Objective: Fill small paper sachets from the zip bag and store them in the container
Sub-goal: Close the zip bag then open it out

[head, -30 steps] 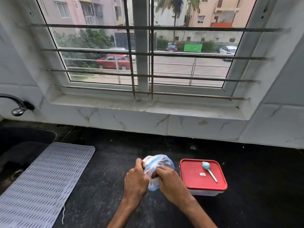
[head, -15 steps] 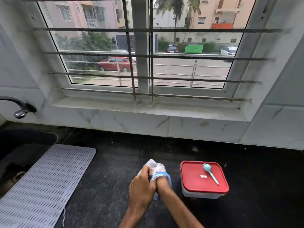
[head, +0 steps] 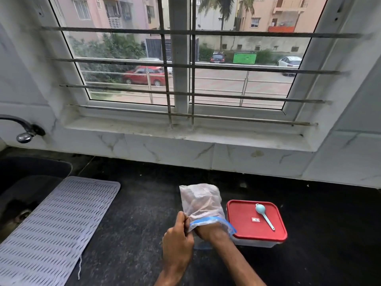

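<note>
Black stone counter (head: 132, 223) under a barred window (head: 181, 65).

Layout, all relative to the container (head: 255, 243):
- The lid (head: 247, 217) is red and shut, with a pale blue spoon (head: 265, 216) lying on it.
- The bag (head: 201, 201) is just left of the container, its blue zip mouth toward the person and its body stood up off the counter.
- A grey ribbed mat (head: 57, 223) lies well to the left, with a tap (head: 24, 135) beyond it.

Hands:
- The left hand (head: 178, 242) pinches the left edge of the bag's mouth and holds it apart.
- The right hand (head: 207, 231) is pushed into the bag past the wrist. The plastic is cloudy, so I cannot tell whether its fingers are curled or what they touch.

No sachets are visible in the open.

Step (judgement): early, reaching into the bag to fetch contents. Nothing is filled or stored yet.

Next move calls for:
- drawing the right hand out while the left keeps the mouth wide, so the zip does not snag
- lifting the spoon off the lid before the container can be opened
</note>
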Demonstrator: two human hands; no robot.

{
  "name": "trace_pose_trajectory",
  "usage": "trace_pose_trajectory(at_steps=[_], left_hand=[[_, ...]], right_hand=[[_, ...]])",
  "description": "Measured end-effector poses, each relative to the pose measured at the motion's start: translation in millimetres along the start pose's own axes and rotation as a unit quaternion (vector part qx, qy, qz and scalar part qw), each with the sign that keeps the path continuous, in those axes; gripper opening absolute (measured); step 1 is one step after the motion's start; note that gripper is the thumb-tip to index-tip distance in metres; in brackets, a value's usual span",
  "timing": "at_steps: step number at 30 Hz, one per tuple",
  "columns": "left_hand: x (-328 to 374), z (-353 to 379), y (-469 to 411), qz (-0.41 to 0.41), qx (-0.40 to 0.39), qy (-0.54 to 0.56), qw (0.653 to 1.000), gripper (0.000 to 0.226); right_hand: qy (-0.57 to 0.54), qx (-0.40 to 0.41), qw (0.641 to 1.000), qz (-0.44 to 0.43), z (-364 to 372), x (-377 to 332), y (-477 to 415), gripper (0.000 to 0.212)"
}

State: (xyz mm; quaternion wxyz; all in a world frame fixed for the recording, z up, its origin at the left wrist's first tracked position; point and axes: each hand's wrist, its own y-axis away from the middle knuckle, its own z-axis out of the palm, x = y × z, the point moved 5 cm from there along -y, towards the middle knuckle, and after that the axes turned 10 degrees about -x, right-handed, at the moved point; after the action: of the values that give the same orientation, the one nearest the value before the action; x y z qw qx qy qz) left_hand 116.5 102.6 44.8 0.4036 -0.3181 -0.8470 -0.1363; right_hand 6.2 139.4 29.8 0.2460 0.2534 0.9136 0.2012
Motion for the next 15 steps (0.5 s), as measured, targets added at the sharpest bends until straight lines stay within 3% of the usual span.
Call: trace_pose_trajectory(at_steps=[1, 4, 5, 10, 13, 15], left_hand=[[-1.7, 0.1, -0.2, 0.012, 0.006, -0.002, 1.000, 0.021], [-3.5, -1.6, -0.6, 0.033, 0.011, -0.012, 0.999, 0.029], [-3.0, -1.9, -0.4, 0.040, 0.008, -0.016, 0.999, 0.030], [-12.0, -2.4, 8.2, 0.006, -0.020, -0.007, 1.000, 0.035], [-22.0, -3.4, 13.7, 0.001, -0.036, -0.013, 0.999, 0.036], [-20.5, -5.9, 22.0, 0.017, -0.069, -0.021, 0.997, 0.036]], right_hand=[[0.031, -0.024, 0.999, -0.024, -1.3, -7.3, 3.4, 0.050], [0.103, 0.043, 0.993, -0.026, -14.6, -12.6, 8.1, 0.043], [0.082, 0.049, 0.995, -0.011, -22.1, -13.9, 12.8, 0.038], [0.109, -0.145, 0.983, -0.006, -11.3, -16.5, 24.2, 0.056], [0.110, -0.182, 0.975, 0.058, -15.9, -21.4, 31.0, 0.058], [0.222, -0.135, 0.964, 0.053, -27.1, -25.1, 34.0, 0.044]])
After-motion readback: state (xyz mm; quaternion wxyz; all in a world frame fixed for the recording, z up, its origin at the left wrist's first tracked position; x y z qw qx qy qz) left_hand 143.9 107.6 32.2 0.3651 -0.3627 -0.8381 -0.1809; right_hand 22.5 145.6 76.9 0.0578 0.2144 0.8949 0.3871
